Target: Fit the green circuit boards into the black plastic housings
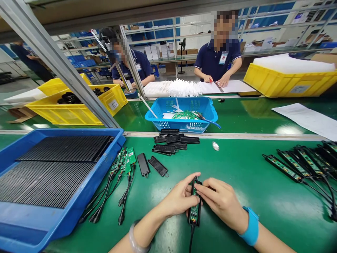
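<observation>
My left hand (181, 198) grips a narrow black plastic case (190, 221) from its left side, thumb lying across the top. Inside the case sits a green circuit board (194, 211), and a black cable (191, 237) runs out of its near end toward me. The fingertips of my right hand (219, 196) press together at the upper right of the board; whether they pinch anything small is hidden. Left of my hands lie two black case pieces (158, 166), a few loose circuit boards with cables (126, 160) beside them.
A blue tray (118, 140) of black case pieces fills the left. More black pieces (171, 140) are piled ahead, before a blue basket (181, 124). Boards in cases (286, 168) lie at right. Yellow bins (292, 82) and two co-workers (219, 56) are across the bench.
</observation>
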`<state>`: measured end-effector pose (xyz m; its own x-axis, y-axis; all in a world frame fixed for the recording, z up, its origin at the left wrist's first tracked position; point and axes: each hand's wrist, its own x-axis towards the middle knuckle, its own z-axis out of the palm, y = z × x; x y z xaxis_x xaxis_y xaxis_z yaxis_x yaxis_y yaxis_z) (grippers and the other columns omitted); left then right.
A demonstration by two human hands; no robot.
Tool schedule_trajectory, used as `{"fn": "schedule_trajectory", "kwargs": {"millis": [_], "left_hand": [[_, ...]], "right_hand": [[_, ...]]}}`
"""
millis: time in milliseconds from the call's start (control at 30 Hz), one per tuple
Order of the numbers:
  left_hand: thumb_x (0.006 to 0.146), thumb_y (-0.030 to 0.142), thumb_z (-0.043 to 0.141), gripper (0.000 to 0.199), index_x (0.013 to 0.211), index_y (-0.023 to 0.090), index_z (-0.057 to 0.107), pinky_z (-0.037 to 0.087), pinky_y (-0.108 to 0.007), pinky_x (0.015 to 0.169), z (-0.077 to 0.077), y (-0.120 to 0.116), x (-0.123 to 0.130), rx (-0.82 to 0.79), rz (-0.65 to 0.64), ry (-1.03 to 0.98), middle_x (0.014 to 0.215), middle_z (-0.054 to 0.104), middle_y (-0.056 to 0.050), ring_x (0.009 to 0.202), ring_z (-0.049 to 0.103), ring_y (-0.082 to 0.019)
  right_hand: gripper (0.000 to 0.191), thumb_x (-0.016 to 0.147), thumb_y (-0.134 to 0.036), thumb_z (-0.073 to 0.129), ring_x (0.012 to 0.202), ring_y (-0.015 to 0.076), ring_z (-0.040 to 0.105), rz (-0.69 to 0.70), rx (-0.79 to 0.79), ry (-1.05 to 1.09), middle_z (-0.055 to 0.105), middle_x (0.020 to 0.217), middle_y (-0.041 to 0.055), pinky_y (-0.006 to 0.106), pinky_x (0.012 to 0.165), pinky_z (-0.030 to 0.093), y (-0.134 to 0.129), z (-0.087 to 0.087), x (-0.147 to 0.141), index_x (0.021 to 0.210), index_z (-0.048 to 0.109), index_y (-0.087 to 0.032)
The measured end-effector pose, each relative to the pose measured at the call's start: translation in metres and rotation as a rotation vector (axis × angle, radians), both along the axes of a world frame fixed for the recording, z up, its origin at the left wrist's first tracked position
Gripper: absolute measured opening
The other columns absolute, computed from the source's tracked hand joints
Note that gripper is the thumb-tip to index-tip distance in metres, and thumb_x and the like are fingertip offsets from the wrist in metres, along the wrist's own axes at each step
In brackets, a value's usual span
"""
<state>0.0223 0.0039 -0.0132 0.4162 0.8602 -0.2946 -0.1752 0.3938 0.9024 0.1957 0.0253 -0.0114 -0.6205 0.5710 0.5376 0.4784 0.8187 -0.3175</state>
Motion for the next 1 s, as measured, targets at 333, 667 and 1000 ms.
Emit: {"fn": "schedule_trajectory", "kwargs": {"millis": [333, 667, 1000], "left_hand": [[0.066, 0.011, 0.064, 0.074, 0.136, 0.019, 0.041, 0.036, -0.022, 0.056, -0.001, -0.002, -0.001, -0.008, 0.017, 0.024, 0.069, 0.057, 0.002, 0.059, 0.052, -0.01], [0.061, 0.012, 0.066, 0.077, 0.134, 0.015, 0.042, 0.036, -0.021, 0.061, -0.02, 0.004, -0.003, -0.021, 0.037, -0.034, 0.08, 0.058, 0.0, 0.066, 0.049, -0.01], [0.059, 0.023, 0.074, 0.066, 0.122, 0.02, 0.056, 0.042, -0.025, 0.074, -0.04, 0.013, -0.012, 0.006, -0.036, -0.054, 0.094, 0.065, -0.004, 0.079, 0.057, -0.016]], "right_hand": [[0.014, 0.09, -0.016, 0.052, 0.064, 0.0122, 0.054, 0.019, -0.058, 0.104, 0.062, 0.073, 0.0025, 0.025, 0.058, 0.041, 0.0, 0.002, -0.002, 0.089, 0.065, -0.018], [0.017, 0.091, -0.018, 0.047, 0.061, 0.0126, 0.053, -0.008, 0.03, 0.133, 0.059, 0.071, 0.0022, 0.024, 0.055, 0.04, 0.004, -0.006, -0.01, 0.092, 0.064, -0.019], [0.015, 0.086, -0.026, 0.055, 0.056, 0.0094, 0.052, 0.018, -0.21, 0.192, 0.055, 0.069, 0.0008, 0.019, 0.051, 0.038, 0.015, -0.027, -0.009, 0.076, 0.064, -0.02]]}}
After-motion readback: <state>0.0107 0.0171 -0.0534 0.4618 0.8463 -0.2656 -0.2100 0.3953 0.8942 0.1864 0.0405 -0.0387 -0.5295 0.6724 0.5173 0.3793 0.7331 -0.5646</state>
